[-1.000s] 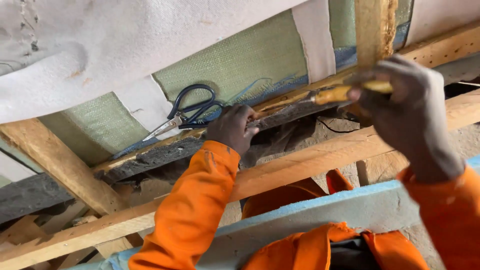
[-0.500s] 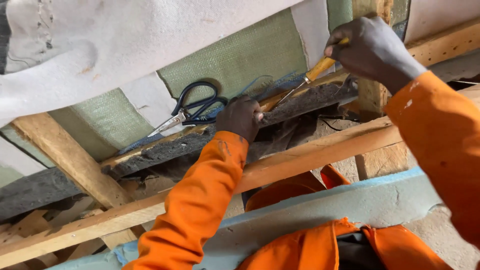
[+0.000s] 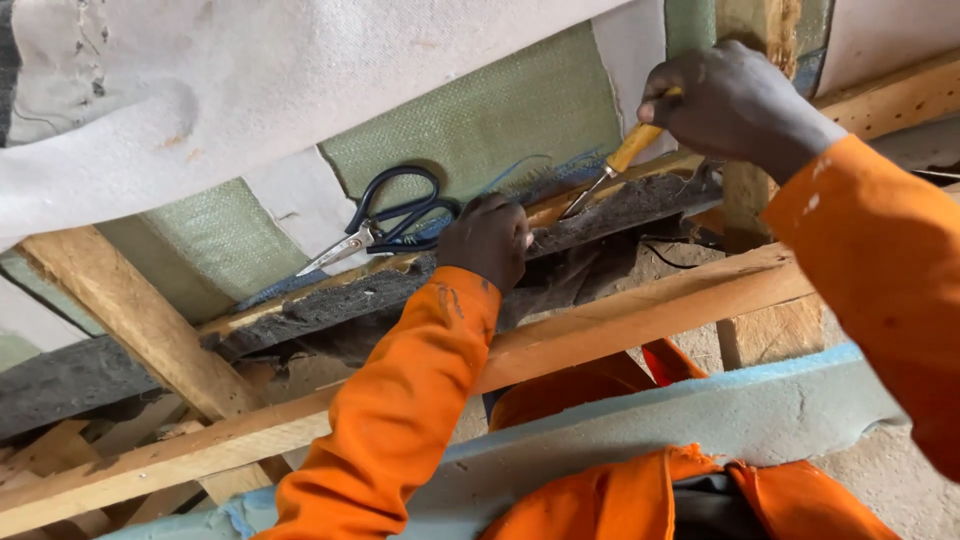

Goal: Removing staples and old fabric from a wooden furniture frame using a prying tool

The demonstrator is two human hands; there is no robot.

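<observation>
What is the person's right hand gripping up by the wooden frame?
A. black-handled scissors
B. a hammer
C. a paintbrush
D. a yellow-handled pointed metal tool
D: the right hand grips a yellow-handled pointed metal tool; the black-handled scissors lie untouched beside the left hand.

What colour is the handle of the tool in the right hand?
Yellow-orange handle, gripped by the right hand; it shows best in the head view.

Left hand [image 3: 487, 240] presses down in a fist; right hand [image 3: 728, 100] raised, fingers clenched.
</observation>
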